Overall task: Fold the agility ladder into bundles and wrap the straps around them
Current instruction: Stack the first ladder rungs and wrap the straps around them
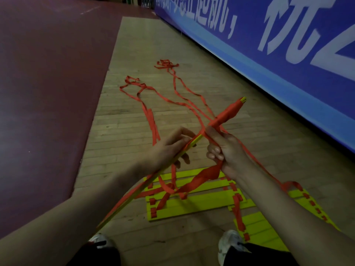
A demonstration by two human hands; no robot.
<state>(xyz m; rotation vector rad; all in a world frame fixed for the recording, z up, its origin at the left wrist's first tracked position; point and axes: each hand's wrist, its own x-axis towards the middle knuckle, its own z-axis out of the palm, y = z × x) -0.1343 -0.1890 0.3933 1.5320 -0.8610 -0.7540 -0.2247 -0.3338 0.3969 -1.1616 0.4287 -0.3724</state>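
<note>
Wrapping is the step in hand: we hold a stacked bundle of flat yellow plastic rungs (194, 144) slantwise in front of us, its far end (228, 117) already bound in turns of flat orange woven strap. Our left hand (169, 150) is closed round the bare yellow middle of the bundle, fingers curled beneath it; our right hand (223, 148) is closed on the orange strap right beside the wound section, with a twisted length of it (199, 179) hanging from the fist. The rest of the strap (151, 120) trails away over the pale wooden plank floor (134, 54) in loose, limp loops and two small tangles. Directly below our hands, a second group of yellow rungs (192, 206) lies flat on the floor, laced along its edges by orange webbing, with more rungs (257, 227) beside our right shoe (230, 244). A blue printed banner (278, 54) lines the wall, and a dark red mat (48, 73) borders the boards. We judge that the next move calls for carrying the strap round the bundle again under steady tension, laying each turn flat and untwisted toward the left hand
</note>
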